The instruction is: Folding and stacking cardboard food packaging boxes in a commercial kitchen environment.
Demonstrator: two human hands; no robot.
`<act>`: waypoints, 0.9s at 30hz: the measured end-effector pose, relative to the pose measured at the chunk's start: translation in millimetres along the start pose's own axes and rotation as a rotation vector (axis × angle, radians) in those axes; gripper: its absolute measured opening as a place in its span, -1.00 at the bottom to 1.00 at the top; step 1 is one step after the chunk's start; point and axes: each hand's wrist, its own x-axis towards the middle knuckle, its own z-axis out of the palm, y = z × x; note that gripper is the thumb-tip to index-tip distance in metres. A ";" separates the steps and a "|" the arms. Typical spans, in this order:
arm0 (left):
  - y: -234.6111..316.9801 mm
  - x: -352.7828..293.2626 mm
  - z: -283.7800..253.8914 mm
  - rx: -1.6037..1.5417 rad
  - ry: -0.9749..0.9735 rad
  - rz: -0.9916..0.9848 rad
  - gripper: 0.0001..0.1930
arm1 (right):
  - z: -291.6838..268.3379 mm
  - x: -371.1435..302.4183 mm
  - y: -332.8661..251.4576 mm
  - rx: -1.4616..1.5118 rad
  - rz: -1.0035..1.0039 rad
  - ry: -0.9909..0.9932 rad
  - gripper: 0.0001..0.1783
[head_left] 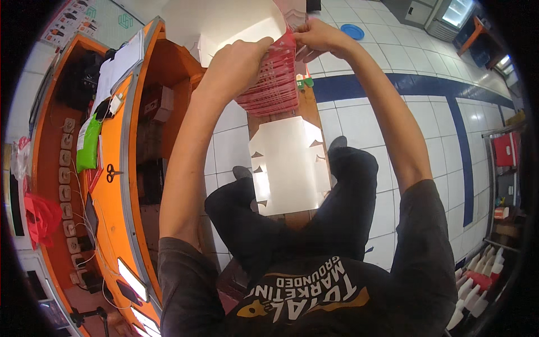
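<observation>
Stack of nested red-and-white boxes (272,84) is at the bench (310,105)'s far end. Right hand (321,39) has fingers pinching a corner; left hand (233,64)'s on the rim, can't tell its finger grip. 1 flat white blank (286,168) lies nearer.

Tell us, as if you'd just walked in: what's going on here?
A person sits astride a wooden bench, working at a stack of nested red-and-white card trays. The left hand is on the stack's near side, and the right hand's fingers are at its right corner. Nearer the person, a flat white card blank lies unfolded on the bench. Scissors lie on the orange counter to the left.
</observation>
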 end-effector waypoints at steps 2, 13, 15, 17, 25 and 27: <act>1.2 1.2 1.2 0.037 -0.019 -0.004 -0.77 | -2.4 0.5 -1.7 -0.124 -0.049 -0.029 -0.60; 5.0 4.2 1.9 0.116 -0.061 0.071 -0.73 | -3.3 40.8 9.8 -0.618 -0.201 0.427 -0.60; 1.4 5.1 -4.8 0.100 -0.096 0.054 -0.75 | 5.4 50.9 9.6 -0.613 -0.189 0.454 -0.62; -1.4 5.3 -6.1 0.080 -0.127 0.041 -0.76 | 10.2 55.2 8.5 -0.649 -0.208 0.479 -0.64; 3.4 5.7 -10.1 0.124 -0.132 0.011 -0.79 | 12.1 40.3 -3.6 -0.402 -0.156 0.503 -0.65; -7.8 6.0 -5.5 0.093 -0.097 0.038 -0.80 | 11.8 40.5 -8.6 -0.403 -0.145 0.527 -0.65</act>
